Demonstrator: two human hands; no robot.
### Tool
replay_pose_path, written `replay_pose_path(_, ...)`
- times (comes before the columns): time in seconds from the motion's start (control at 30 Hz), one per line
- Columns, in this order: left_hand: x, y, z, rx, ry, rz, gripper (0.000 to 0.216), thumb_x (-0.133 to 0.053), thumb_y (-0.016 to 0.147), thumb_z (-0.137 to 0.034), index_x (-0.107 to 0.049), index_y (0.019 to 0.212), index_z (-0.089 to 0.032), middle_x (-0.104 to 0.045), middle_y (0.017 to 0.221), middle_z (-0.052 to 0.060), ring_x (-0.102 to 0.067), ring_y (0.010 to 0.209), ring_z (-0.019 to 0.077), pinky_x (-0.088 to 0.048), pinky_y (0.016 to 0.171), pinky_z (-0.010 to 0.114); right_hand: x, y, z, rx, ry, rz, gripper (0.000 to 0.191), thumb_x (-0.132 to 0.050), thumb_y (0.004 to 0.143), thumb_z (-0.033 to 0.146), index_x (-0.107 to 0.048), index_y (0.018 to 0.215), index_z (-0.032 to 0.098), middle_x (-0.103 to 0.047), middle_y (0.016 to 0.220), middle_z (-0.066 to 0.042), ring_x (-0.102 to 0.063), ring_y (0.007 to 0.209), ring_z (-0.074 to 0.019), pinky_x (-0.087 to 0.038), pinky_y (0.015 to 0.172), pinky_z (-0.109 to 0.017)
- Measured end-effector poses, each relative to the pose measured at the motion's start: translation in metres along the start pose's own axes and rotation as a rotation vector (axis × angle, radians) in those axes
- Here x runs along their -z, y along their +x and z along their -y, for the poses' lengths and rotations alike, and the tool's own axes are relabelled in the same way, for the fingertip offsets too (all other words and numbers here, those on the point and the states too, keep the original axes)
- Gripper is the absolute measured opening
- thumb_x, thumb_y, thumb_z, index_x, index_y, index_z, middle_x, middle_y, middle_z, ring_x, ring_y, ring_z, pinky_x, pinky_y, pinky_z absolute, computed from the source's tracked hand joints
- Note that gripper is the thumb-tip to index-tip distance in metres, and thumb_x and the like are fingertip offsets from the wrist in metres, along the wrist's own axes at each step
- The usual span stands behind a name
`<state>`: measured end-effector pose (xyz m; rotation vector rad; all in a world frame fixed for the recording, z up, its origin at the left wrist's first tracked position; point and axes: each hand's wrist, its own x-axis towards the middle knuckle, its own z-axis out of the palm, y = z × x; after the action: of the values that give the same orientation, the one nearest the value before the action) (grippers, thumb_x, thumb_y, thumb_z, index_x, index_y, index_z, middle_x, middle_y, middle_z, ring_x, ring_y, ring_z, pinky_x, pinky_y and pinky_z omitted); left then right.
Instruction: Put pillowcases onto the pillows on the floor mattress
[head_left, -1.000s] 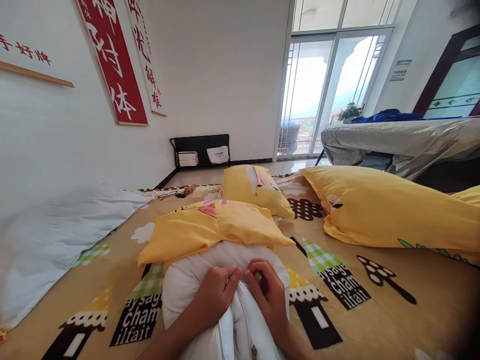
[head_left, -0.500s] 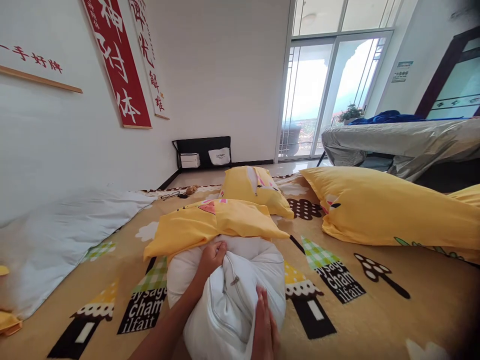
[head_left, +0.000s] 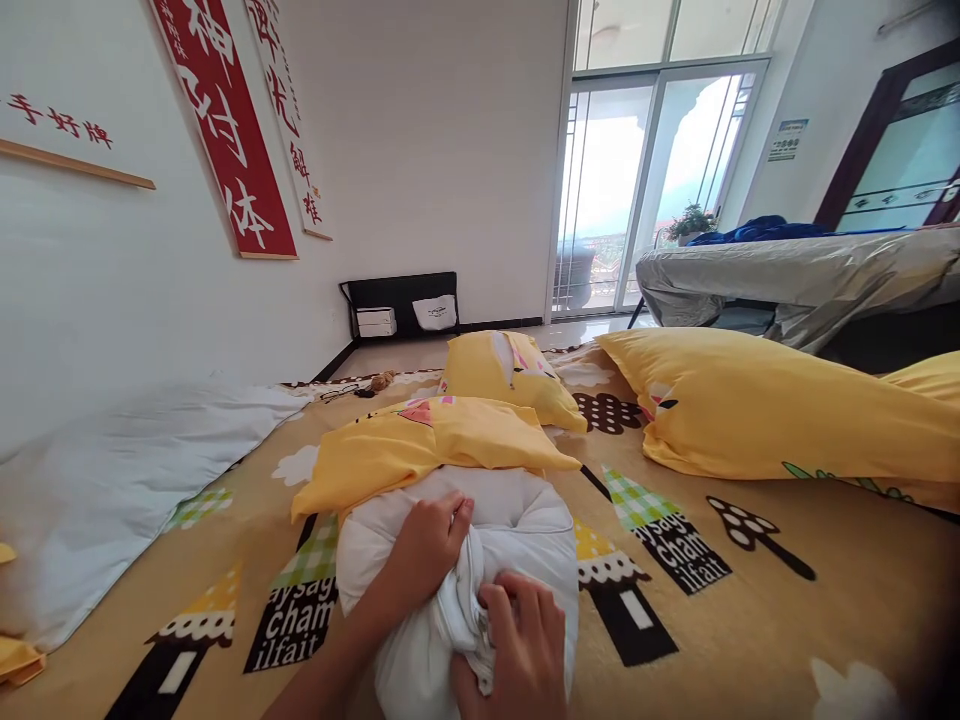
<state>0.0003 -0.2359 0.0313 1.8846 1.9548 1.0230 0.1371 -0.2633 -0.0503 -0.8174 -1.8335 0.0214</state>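
Observation:
A rolled or folded white pillow [head_left: 536,515] lies in front of me, its zipped edge bunched up in the middle. My left hand [head_left: 431,540] is closed on the gathered white fabric near the top of the zip. On the near right side, my right hand [head_left: 521,635] has curled fingers gripping the bunched fabric along the zip; the zip pull is hidden or too small to make out. At the pillow's far end a yellow pillowcase [head_left: 487,435] with a printed face touches it. I cannot tell whether the pillow reaches into the pillowcase.
Beyond lies another yellow pillow [head_left: 480,370], and a large yellow pillow [head_left: 750,410] is on the right. White bedding [head_left: 150,470] spreads along the left wall. Everything rests on a patterned brown blanket [head_left: 712,640]. A plastic-covered table [head_left: 825,265] stands back right.
My right hand has gone from flat against the pillow's side to curled on the zipped fabric. My left hand has shifted slightly right, and the zipped edge is bunched tighter.

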Motion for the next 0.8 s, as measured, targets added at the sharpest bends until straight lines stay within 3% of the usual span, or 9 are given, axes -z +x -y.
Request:
replay_pose_path(0.1, 0.002, 0.004, 0.003, -0.012, -0.076, 0.034, 0.038, -0.031, 0.09, -0.044, -0.037, 0.061, -0.021, -0.046, 0.058, -0.001, -0.043, 0.058, 0.0144, -0.026, 0.058, 0.028, -0.002, 0.007, 0.001, 0.079, 0.015, -0.043, 0.032, -0.053, 0.074, 0.04, -0.05, 0.097, 0.018, -0.051, 0.129, -0.022, -0.044, 0.123, -0.0426, -0.039, 0.092, -0.058)
replay_pose_path(0.17, -0.001, 0.007, 0.009, -0.014, -0.098, 0.034, 0.037, -0.032, 0.088, -0.044, -0.037, 0.059, -0.021, -0.047, 0.058, -0.001, -0.045, 0.059, 0.0145, -0.027, 0.058, 0.027, -0.005, 0.009, -0.001, 0.114, 0.041, -0.016, 0.031, -0.05, 0.08, 0.04, -0.048, 0.102, 0.017, -0.051, 0.133, -0.022, -0.039, 0.131, -0.038, -0.039, 0.098, -0.054)
replay_pose_path(0.3, 0.0, 0.002, 0.011, -0.026, -0.053, -0.124, 0.034, -0.039, 0.089, -0.045, -0.047, 0.068, -0.02, -0.054, 0.064, -0.001, -0.05, 0.061, 0.0144, -0.033, 0.061, 0.026, -0.006, 0.014, -0.011, 0.182, 0.023, 0.081, 0.023, -0.05, 0.085, 0.032, -0.047, 0.104, 0.019, -0.063, 0.119, -0.017, -0.056, 0.117, -0.0298, -0.051, 0.088, -0.039)
replay_pose_path(0.37, 0.013, -0.006, 0.009, -0.104, 0.018, -0.301, 0.028, -0.04, 0.091, -0.042, -0.054, 0.079, -0.02, -0.06, 0.074, 0.001, -0.054, 0.07, 0.0157, -0.038, 0.068, 0.027, -0.003, 0.02, -0.015, 0.196, 0.032, 0.12, 0.016, -0.051, 0.085, 0.03, -0.047, 0.098, 0.021, -0.067, 0.111, -0.015, -0.064, 0.105, -0.0277, -0.053, 0.077, -0.034)
replay_pose_path(0.47, 0.043, -0.015, 0.014, -0.193, 0.192, -0.507, 0.024, -0.037, 0.093, -0.032, -0.055, 0.081, -0.02, -0.059, 0.077, 0.003, -0.054, 0.077, 0.0178, -0.04, 0.074, 0.03, 0.004, 0.031, -0.02, 0.078, 0.055, 0.202, 0.01, -0.05, 0.082, 0.023, -0.045, 0.091, 0.023, -0.071, 0.089, -0.008, -0.069, 0.082, -0.0234, -0.051, 0.063, -0.028)
replay_pose_path(0.53, 0.061, -0.016, 0.025, -0.126, 0.364, -0.487, 0.021, -0.04, 0.091, -0.028, -0.055, 0.079, -0.02, -0.059, 0.077, 0.004, -0.053, 0.078, 0.02, -0.04, 0.074, 0.032, 0.007, 0.039, -0.022, 0.027, 0.05, 0.272, 0.015, -0.05, 0.078, 0.018, -0.046, 0.091, 0.023, -0.069, 0.075, -0.002, -0.068, 0.068, -0.0211, -0.046, 0.056, -0.026)
replay_pose_path(0.6, 0.071, -0.013, 0.04, -0.014, 0.486, -0.375, 0.016, -0.044, 0.087, -0.026, -0.059, 0.09, -0.019, -0.061, 0.088, 0.006, -0.053, 0.087, 0.0229, -0.041, 0.08, 0.035, 0.007, 0.048, -0.024, 0.017, 0.032, 0.333, 0.019, -0.05, 0.074, 0.014, -0.047, 0.091, 0.023, -0.068, 0.072, 0.0, -0.066, 0.065, -0.02, -0.042, 0.055, -0.025)
replay_pose_path(0.7, 0.071, -0.005, 0.061, 0.095, 0.504, -0.234, 0.027, -0.047, 0.085, -0.023, -0.057, 0.11, -0.017, -0.059, 0.108, 0.01, -0.051, 0.102, 0.0246, -0.041, 0.092, 0.038, 0.003, 0.062, -0.025, -0.026, 0.01, 0.4, 0.018, -0.05, 0.073, 0.013, -0.048, 0.088, 0.022, -0.067, 0.071, 0.0, -0.067, 0.068, -0.0206, -0.039, 0.058, -0.025)
replay_pose_path(0.8, 0.066, 0.004, 0.071, 0.135, 0.52, -0.204, 0.03, -0.048, 0.085, -0.021, -0.056, 0.113, -0.017, -0.057, 0.111, 0.01, -0.049, 0.105, 0.0244, -0.04, 0.094, 0.037, -0.003, 0.075, -0.025, -0.074, -0.011, 0.473, 0.015, -0.05, 0.075, 0.014, -0.049, 0.088, 0.021, -0.066, 0.069, 0.0, -0.066, 0.068, -0.0218, -0.036, 0.058, -0.026)
